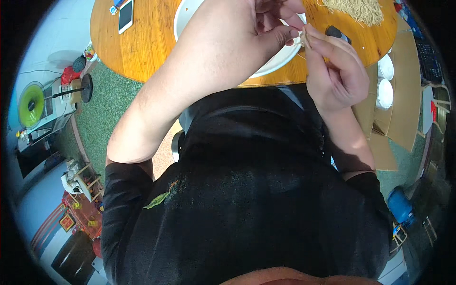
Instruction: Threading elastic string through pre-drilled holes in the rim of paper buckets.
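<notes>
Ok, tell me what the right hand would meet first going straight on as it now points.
Probably the left hand, at its thumb, which shows just ahead of the right hand; depth is unclear here.

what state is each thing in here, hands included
Right hand: pinching a thin pale piece
Left hand: fingers bent, grip unclear
White basin: partly hidden by the left hand
Phone: face up, screen dark
Noodle-like strands: loosely heaped
Cardboard: opened out
Green fan: cannot tell whether running
</notes>
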Demonstrator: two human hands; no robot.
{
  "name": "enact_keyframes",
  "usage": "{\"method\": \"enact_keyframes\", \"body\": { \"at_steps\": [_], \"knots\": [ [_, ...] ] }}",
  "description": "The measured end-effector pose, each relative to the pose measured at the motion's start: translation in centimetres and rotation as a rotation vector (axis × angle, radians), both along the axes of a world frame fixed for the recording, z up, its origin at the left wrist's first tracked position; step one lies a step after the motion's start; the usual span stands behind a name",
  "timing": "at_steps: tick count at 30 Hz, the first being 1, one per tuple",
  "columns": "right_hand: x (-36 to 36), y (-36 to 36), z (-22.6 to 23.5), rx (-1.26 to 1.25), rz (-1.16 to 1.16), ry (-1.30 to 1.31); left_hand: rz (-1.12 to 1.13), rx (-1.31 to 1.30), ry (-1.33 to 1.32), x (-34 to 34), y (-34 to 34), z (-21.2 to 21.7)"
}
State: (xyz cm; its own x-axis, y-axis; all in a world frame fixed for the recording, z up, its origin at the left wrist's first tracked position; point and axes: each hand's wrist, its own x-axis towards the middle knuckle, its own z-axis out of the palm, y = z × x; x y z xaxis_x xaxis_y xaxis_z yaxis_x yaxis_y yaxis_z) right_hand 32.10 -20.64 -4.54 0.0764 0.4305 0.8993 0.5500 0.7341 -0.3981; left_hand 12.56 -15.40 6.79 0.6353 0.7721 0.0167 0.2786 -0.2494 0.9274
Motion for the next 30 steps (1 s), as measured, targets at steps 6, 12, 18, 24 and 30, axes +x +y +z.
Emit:
{"method": "enact_keyframes", "body": {
  "at_steps": [6, 12, 18, 24, 30],
  "knots": [
    [0.5, -0.2, 0.4, 0.029, 0.003, -0.094, 0.010, -0.133, -0.022, 0.3, 0.3, 0.5],
    [1.1, 0.0, 1.0, 0.057, 0.033, -0.161, -0.023, -0.287, -0.105, 0.3, 0.9, -0.2],
    [1.3, -0.1, 1.3, 0.038, 0.085, -0.173, -0.026, -0.320, -0.118, 0.4, 1.5, -0.2],
    [0.5, -0.9, 0.2, -0.183, 0.215, 0.206, 0.041, -0.290, -0.004, 0.8, 1.3, 0.7],
    [0.0, -3.4, 1.4, -0.556, 0.666, 0.876, 0.062, -0.037, 0.158, 0.3, 0.6, 1.2]
  ]
}}
